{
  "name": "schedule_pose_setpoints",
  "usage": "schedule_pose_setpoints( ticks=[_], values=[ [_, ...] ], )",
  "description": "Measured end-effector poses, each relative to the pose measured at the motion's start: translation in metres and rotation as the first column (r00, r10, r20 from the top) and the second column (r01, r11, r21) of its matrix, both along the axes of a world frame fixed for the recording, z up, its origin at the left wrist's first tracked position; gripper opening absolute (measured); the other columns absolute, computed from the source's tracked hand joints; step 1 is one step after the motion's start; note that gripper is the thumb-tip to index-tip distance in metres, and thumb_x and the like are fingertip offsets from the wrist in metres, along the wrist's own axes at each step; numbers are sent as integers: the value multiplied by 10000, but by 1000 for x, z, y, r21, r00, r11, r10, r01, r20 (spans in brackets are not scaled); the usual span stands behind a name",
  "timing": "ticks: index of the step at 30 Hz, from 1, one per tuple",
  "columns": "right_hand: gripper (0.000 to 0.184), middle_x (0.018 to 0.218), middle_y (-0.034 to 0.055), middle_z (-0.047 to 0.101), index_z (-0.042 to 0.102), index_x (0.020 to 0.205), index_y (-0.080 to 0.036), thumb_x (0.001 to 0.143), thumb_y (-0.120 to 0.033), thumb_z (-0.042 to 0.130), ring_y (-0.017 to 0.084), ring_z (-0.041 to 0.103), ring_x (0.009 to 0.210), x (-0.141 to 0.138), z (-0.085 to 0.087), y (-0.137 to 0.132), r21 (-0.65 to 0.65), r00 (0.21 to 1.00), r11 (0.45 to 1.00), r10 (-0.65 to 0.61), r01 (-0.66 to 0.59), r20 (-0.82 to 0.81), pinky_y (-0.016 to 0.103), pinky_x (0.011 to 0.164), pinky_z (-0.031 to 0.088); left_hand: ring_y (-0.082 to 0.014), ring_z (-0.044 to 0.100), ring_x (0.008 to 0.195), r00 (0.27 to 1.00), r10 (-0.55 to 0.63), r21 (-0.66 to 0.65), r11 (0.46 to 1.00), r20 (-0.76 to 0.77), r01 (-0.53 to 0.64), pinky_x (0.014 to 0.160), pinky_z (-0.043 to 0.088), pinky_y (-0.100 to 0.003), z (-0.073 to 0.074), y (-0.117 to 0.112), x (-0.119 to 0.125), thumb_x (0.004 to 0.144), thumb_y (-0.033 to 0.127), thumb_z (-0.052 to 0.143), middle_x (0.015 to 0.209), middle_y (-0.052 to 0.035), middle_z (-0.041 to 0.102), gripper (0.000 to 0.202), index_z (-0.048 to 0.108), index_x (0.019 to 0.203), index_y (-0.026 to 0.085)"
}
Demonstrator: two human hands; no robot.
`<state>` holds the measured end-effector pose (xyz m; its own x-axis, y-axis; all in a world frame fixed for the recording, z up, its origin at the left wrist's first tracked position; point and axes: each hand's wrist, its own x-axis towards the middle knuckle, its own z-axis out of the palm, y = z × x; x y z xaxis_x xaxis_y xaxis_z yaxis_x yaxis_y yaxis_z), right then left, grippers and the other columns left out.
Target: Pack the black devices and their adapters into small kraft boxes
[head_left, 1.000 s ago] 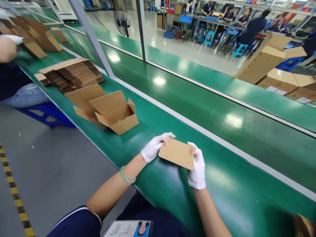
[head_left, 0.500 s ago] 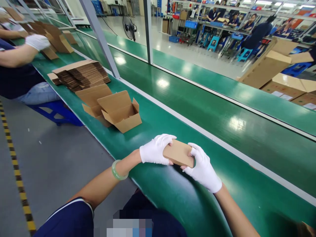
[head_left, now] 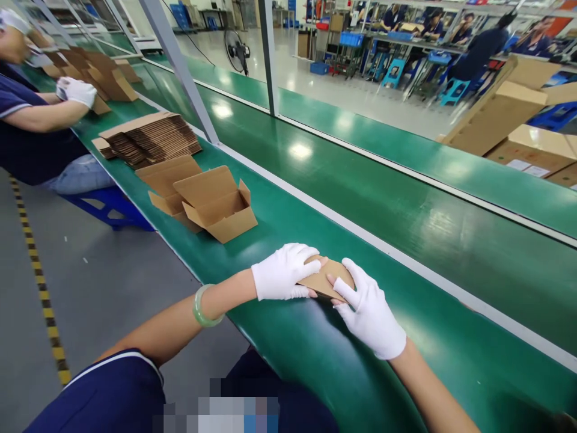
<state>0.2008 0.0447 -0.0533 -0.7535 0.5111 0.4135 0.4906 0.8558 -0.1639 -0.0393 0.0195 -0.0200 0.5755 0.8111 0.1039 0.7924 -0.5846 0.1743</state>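
We grasp the card with both hands, to the right of the box and nearer to us than it is. Our left hand, the one closer to the box, grips the card's left end, with fingers over its top face and one fingertip at the near edge. Our right hand, farther from the box, grips the other end, with fingertips on the top face and the near edge. Both our hands wear white gloves, and some bare fingertips show. We cannot tell whether the card touches the bench beneath it. On our left wrist we wear a pale green bangle.

The box stands on the bench with its lid up. Just to its left we see a second box, also open and partly hidden by the first. Beyond the two, left of the box, we see a stack of flattened cardboard. Farther left of the box sits a co-worker, with gloved hands near more brown cardboard, on a blue stool. Well beyond the box we see a fan, and far to its right, large cartons.
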Motion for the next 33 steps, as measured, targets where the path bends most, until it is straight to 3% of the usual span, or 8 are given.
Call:
schedule_pose_setpoints(
  ticks=[7,12,15,20,22,26,30,33],
  values=[
    [372,1323,250,331,475,1258,-193,889,-243,468,411,401,1144,-12,27,-9,14,945,999,-34,31,324,486,754,455,-330,435,1099,975,116,26,993,-188,-113,929,337,-445,13,-11,19,776,512,562,1207,-196,465,719,368,1282,40],
    [711,1420,274,230,394,1347,-126,796,-524,602,487,159,1292,-5,14,-13,5,953,1000,-21,20,301,597,943,325,-330,439,1086,940,244,24,969,-238,-245,895,355,-433,9,-17,35,750,388,602,1220,-204,456,702,340,1292,27],
    [566,1411,247,295,395,1342,-107,902,-461,427,419,229,1305,1,28,0,-59,987,998,34,-25,157,574,965,349,-340,435,1087,943,261,24,965,-208,-262,892,359,-448,8,-20,37,754,367,589,1253,-221,434,681,341,1290,29],
    [511,1427,117,333,209,1435,-160,942,-277,277,272,262,1330,-25,76,23,-33,893,952,-297,304,-338,497,1064,286,-365,437,1108,956,236,14,971,-176,-237,879,365,-465,8,-21,38,739,308,603,1265,-234,424,643,360,1265,30],
    [561,1457,132,266,206,1434,-122,906,-259,340,317,178,1351,-47,71,25,-10,871,929,-351,371,-344,548,1063,243,-387,386,1183,954,239,18,971,-180,-239,924,335,-487,7,-21,39,744,292,596,1322,-257,373,661,328,1284,20],
    [527,1400,225,335,384,1335,-31,834,-192,403,378,247,1312,-68,23,26,-108,903,929,-370,355,-219,593,1009,287,-392,322,1245,955,248,52,969,-162,-242,992,280,-509,0,-22,39,750,270,574,1372,-271,318,666,300,1299,11],
    [496,1386,133,401,317,1392,-133,922,-286,271,242,385,1264,-33,-3,45,-365,775,870,-472,332,-420,429,1014,371,-344,397,1163,972,232,48,972,-44,-230,942,352,-474,-8,-21,38,705,234,599,1322,-205,388,625,349,1255,75],
    [557,1390,178,373,145,1441,-94,947,-325,31,243,415,1243,-8,-9,57,-453,647,796,-596,401,-475,438,972,404,-323,415,1123,974,227,28,974,5,-227,893,393,-451,-10,-17,39,693,212,612,1280,-178,418,595,372,1224,92]
  ],
)
